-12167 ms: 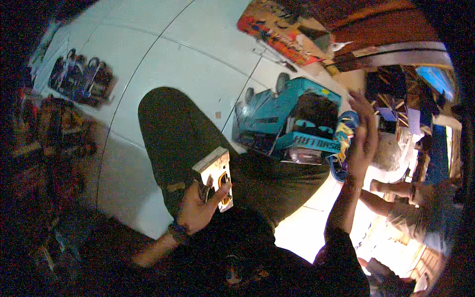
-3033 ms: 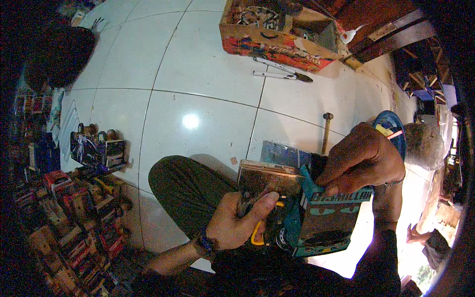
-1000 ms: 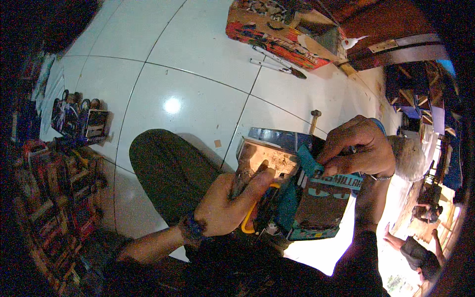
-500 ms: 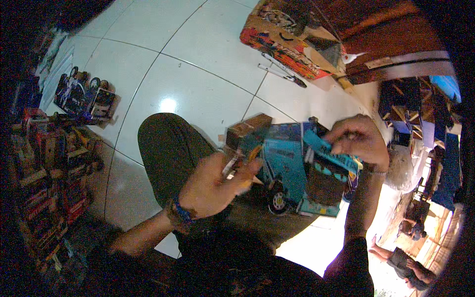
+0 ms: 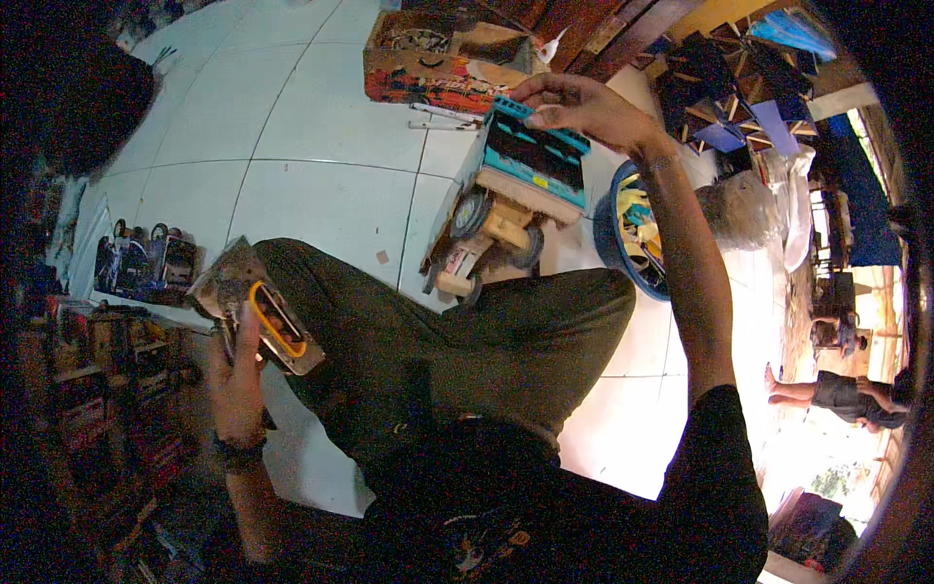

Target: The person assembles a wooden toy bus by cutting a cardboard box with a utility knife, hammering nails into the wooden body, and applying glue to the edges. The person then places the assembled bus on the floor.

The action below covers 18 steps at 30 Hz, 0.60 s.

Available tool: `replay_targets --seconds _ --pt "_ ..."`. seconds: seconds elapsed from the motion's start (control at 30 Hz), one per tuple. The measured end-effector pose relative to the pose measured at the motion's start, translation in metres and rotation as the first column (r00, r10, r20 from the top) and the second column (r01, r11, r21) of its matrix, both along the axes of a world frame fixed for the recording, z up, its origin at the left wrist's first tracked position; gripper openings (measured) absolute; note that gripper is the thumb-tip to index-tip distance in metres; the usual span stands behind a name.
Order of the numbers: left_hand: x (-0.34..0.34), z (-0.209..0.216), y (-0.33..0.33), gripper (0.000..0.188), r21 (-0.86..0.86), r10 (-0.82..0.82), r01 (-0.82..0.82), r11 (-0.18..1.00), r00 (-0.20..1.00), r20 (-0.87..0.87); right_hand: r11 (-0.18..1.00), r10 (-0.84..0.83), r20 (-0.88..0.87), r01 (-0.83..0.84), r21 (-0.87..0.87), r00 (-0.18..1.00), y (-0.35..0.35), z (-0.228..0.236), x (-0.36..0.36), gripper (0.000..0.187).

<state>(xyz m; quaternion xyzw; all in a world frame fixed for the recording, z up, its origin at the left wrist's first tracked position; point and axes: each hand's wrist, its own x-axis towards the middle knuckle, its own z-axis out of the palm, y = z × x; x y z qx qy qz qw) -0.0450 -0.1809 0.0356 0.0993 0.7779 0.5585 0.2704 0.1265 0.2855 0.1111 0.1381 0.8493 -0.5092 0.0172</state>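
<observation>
A toy truck (image 5: 533, 156) with a teal and black body, a pale wooden chassis and dark wheels is tilted with its wheels toward me, beyond my knees. My right hand (image 5: 574, 107) reaches over from the right, its fingers closed on the truck's teal upper edge. At the left, beside my knee, my left hand (image 5: 236, 380) grips a flat greyish tool with a yellow-rimmed oval (image 5: 277, 321). Its exact kind cannot be made out, and my fingers hide part of it.
A patterned cardboard box (image 5: 428, 86) holding loose parts stands beyond the truck, with white sticks (image 5: 443, 118) before it. A blue basin (image 5: 608, 234) of yellow and teal pieces sits under my right forearm. Toy vehicles (image 5: 146, 258) stand at left. A person (image 5: 846, 394) is far right.
My left hand has moved left, away from the truck, with the tool. My right hand has moved farther away; the truck is now tilted, showing its wheels. The view has shifted.
</observation>
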Motion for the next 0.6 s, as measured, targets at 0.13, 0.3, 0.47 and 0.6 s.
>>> replay_targets --seconds 0.13,0.3,0.47,0.6 --pt "-0.006 -0.006 -0.029 0.062 -0.077 -0.123 0.111 0.991 0.976 -0.18 0.998 0.0 0.155 0.009 -0.062 0.988 0.025 -0.001 -0.01 0.057" --pt "-0.014 -0.015 -0.057 0.061 0.069 0.071 -0.077 0.995 0.993 0.089 0.993 0.036 0.162 -0.053 0.101 0.986 0.032 0.004 -0.013 0.059" --pt "-0.037 -0.059 -0.095 0.059 -0.391 0.033 -0.053 0.919 0.998 -0.058 0.953 0.072 0.131 -0.107 0.283 0.989 0.029 0.01 -0.007 0.06" --pt "-0.049 -0.149 -0.132 0.059 -0.553 -0.147 0.059 0.831 0.982 -0.115 0.96 -0.162 -0.084 0.176 0.216 0.983 0.029 -0.007 0.027 0.062"
